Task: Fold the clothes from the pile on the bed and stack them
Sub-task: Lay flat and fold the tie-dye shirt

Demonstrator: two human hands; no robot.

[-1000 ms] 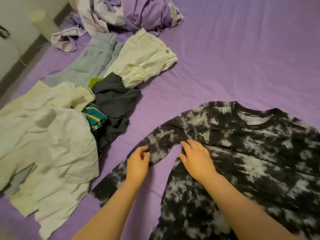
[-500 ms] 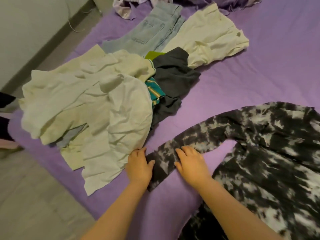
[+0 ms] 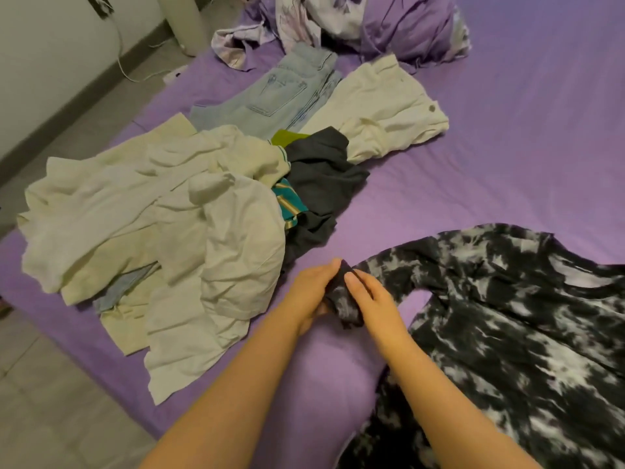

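Observation:
A black and white tie-dye long-sleeved shirt (image 3: 507, 319) lies spread on the purple bed (image 3: 507, 147), its left sleeve stretched toward me. My left hand (image 3: 313, 287) and my right hand (image 3: 370, 299) both grip the cuff end of that sleeve, lifted slightly off the sheet between them. To the left lies the pile: cream garments (image 3: 152, 214), a dark grey one (image 3: 321, 184) and a teal striped piece (image 3: 287, 204).
Light blue jeans (image 3: 280, 93) and a cream folded garment (image 3: 382, 110) lie farther back. A crumpled purple floral duvet (image 3: 372, 25) sits at the head of the bed. The bed's left edge drops to a tiled floor (image 3: 50, 418) with a white cable.
Both hands slid down the sleeve from the armpit to the cuff, went from pressing it flat to gripping and lifting its end. My view swung left and back.

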